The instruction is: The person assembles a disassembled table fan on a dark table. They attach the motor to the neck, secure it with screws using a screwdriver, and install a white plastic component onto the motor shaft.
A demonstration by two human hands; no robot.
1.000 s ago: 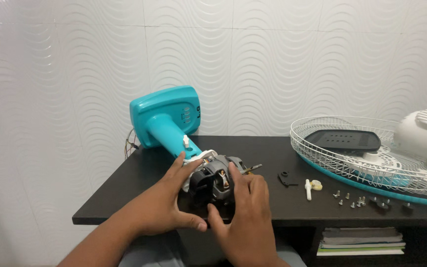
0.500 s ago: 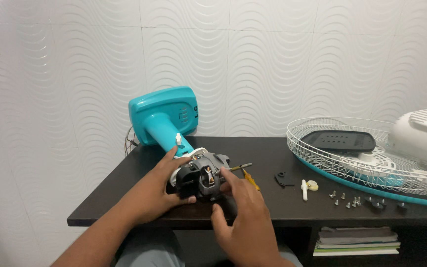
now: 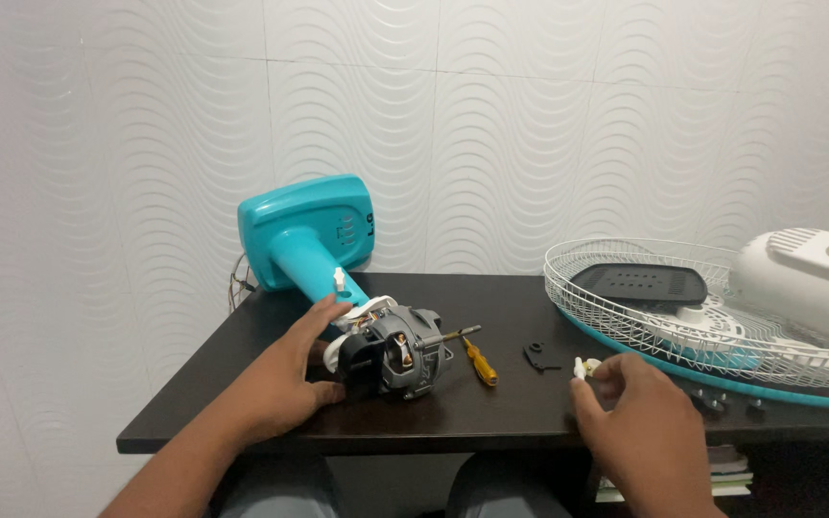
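A teal fan stand (image 3: 304, 235) lies on its side on the dark table (image 3: 491, 408), with the bare grey fan motor (image 3: 405, 350) at its near end. My left hand (image 3: 290, 369) rests against the motor's left side and the white collar behind it. My right hand (image 3: 640, 417) is over at the small parts on the right, with its fingertips pinched on a small white plastic piece (image 3: 584, 369). A yellow-handled screwdriver (image 3: 479, 362) lies just right of the motor shaft.
A small black plastic part (image 3: 535, 356) lies between the screwdriver and my right hand. A white wire fan guard (image 3: 626, 293) with a black plate in it and a white motor cover (image 3: 808, 283) fill the table's right. Small screws (image 3: 712, 398) lie near the guard.
My right hand left the motor and moved right to the small white piece, closing its fingertips on it. My left hand stayed on the motor.
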